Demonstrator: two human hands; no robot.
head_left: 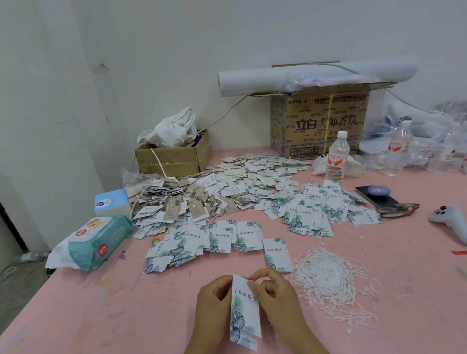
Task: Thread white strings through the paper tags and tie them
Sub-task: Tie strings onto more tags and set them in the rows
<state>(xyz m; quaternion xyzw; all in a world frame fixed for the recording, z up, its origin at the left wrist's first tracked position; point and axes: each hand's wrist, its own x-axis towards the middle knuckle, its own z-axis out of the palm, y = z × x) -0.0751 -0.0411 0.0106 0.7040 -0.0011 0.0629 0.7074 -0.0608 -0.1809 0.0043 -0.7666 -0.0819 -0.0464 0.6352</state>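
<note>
**Paper tags (244, 311) pinched in both hands beside the white strings (332, 280)**

I hold a small stack of these leaf-printed tags upright over the pink table (100, 318). It is just left of the loose heap of white strings and nearer to me than the heap is. My left hand (213, 301) grips the stack's left edge, fingers curled round it. My right hand (275, 293) is at the top right corner, thumb and forefinger closed in a tight pinch there, the other fingers loosely curled. Whether a string is caught in that pinch I cannot tell.

A single tag (277, 255) lies flat just left of the heap's far side, close to its stray ends. Further left of the heap, a row of overlapped tags (219, 240) runs across the table. Beyond the heap, well apart from it, lies a wide spill of tags (254, 175), and left of that spill are strung tags (177, 201) in a bundle. A water bottle (337, 157) stands upright far beyond the heap. A pack of wipes (93, 243) sits far to the heap's left, at the table edge.
</note>
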